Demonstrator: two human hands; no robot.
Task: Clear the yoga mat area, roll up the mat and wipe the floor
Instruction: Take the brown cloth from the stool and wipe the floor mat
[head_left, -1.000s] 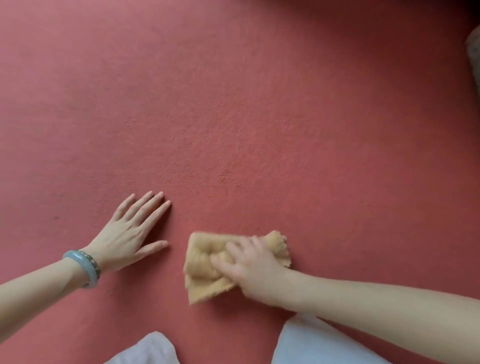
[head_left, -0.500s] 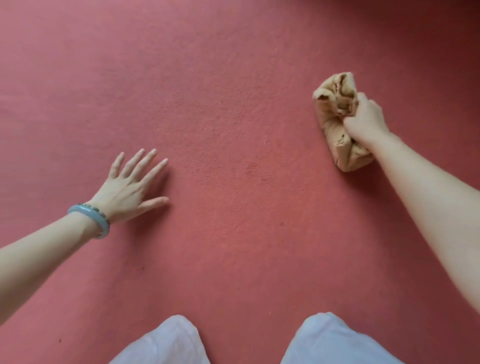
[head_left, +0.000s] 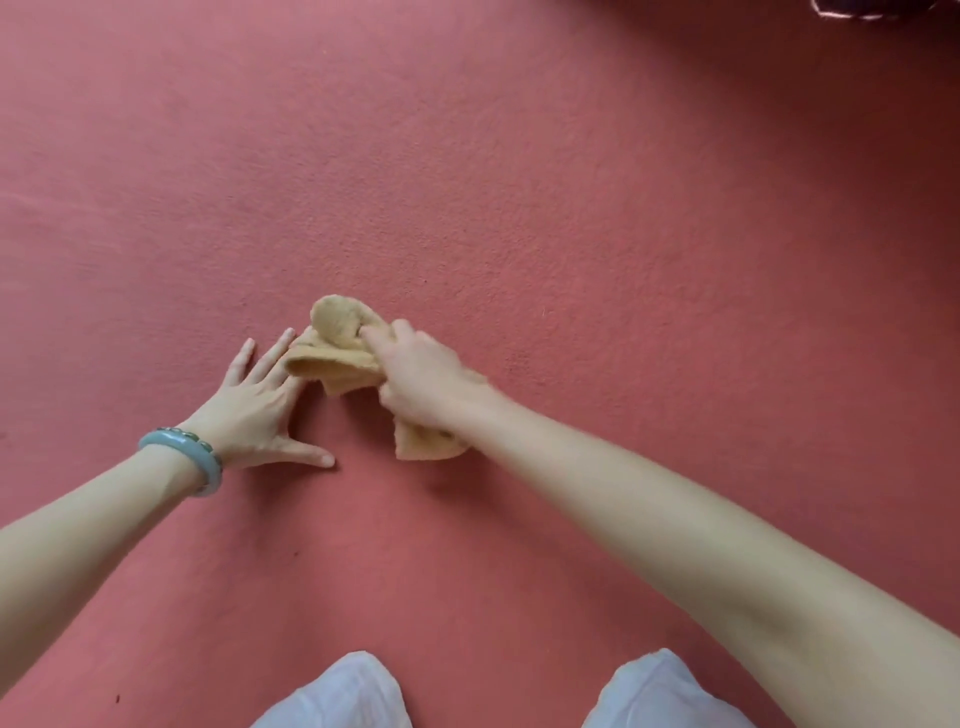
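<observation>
A crumpled tan cloth (head_left: 337, 358) lies pressed on the red floor (head_left: 571, 234) at the middle of the view. My right hand (head_left: 423, 376) grips it from above, and one cloth corner sticks out below the wrist. My left hand (head_left: 260, 402) rests flat on the floor with its fingers spread, just left of the cloth. The cloth's edge overlaps the left fingertips. A pale green bracelet (head_left: 184, 457) circles my left wrist. No yoga mat is in view.
My knees in white trousers (head_left: 337, 696) show at the bottom edge. A dark object with a light pattern (head_left: 883, 8) sits at the top right corner. Red floor fills everything else.
My right hand swept the cloth from near my knees out to the far right, then back to the middle beside my left hand. The left hand stayed flat on the floor.
</observation>
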